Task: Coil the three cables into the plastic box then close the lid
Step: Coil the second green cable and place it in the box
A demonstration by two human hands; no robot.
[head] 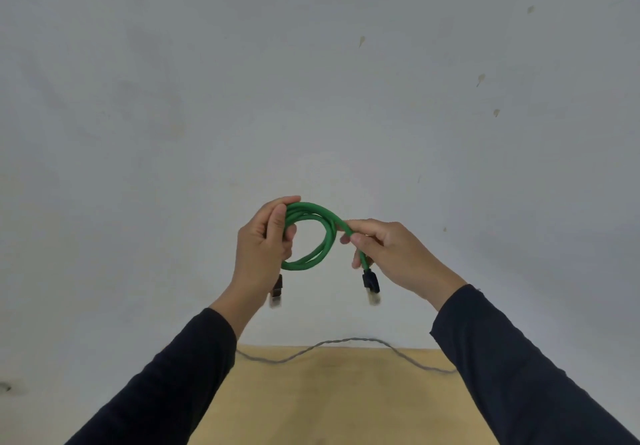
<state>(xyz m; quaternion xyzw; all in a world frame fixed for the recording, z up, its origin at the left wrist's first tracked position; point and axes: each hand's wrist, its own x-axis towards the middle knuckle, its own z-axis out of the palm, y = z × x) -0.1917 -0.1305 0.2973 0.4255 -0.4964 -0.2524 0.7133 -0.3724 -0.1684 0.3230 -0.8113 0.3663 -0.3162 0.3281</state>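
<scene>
A green cable (320, 233) is wound into a small loop and held up in the air in front of a pale wall. My left hand (265, 247) grips the left side of the loop, and a black plug (276, 290) hangs below its wrist. My right hand (388, 252) pinches the cable's free end at the loop's right side, where a second black plug (370, 283) dangles. A grey cable (346, 342) lies in a wavy line along the far edge of the wooden table (329, 396). The plastic box is out of sight.
The pale wall (311, 80) fills most of the frame behind my hands. My dark sleeves cover both sides of the table.
</scene>
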